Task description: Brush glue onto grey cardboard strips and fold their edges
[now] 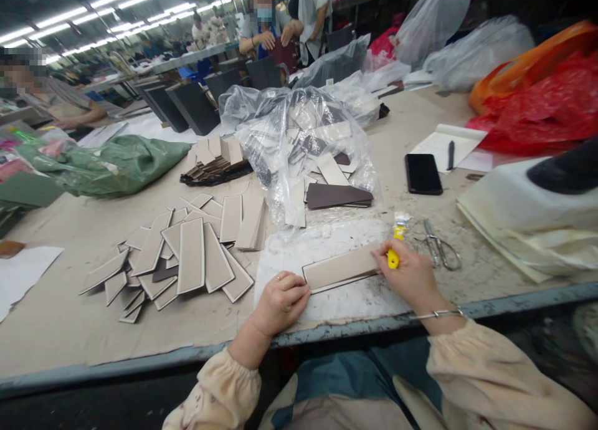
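On a white sheet at the table's front edge lies a beige strip with a dark border, its upper layer slightly raised at the right. My left hand is closed, its fingertips pinching the strip's left end. Closed too, my right hand has thumb and fingertips on the strip's right end. Tucked in that same hand is a yellow-handled brush, its white-smeared head pointing away from me. To the left is a loose pile of similar bordered strips, with a neat stack of beige strips beside it.
Scissors lie right of my right hand, below a black phone and a notepad with a pen. A whitish plastic container stands at the right. Clear plastic bags hold more pieces; co-workers are beyond.
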A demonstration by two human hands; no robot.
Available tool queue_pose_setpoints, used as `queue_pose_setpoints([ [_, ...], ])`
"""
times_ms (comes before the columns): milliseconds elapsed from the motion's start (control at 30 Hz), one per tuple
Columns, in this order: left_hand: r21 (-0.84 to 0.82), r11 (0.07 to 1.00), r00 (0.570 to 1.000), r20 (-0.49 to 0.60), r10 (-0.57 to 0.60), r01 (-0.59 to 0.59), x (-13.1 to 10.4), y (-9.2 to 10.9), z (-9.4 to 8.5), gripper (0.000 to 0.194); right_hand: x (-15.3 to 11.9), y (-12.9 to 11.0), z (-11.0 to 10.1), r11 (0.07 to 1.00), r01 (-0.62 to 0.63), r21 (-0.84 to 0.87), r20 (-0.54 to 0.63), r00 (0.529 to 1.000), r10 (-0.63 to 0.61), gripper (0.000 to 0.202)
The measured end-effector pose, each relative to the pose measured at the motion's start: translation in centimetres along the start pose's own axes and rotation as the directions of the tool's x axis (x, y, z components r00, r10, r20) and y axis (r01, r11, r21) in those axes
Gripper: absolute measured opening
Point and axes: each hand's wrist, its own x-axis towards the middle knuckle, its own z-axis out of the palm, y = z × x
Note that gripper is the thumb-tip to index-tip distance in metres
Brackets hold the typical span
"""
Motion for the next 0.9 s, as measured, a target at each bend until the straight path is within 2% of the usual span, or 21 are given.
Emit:
queue_pose_setpoints([
  [633, 0.031, 1.0, 1.0, 0.001, -0.004, 0.004, 0.05, 0.09, -0.07, 0.011, 0.18, -0.32, -0.22, 0.997, 0.066, -0.037, -0.042, 0.997, -0.068, 0.014],
  [900, 0.038, 0.999, 1.0, 0.001, 0.008, -0.008, -0.01, 0.06, -0.08, 0.011, 0.09, -0.3, -0.37, 0.998, 0.051, -0.043, -0.013, 0.999, -0.052, 0.013],
])
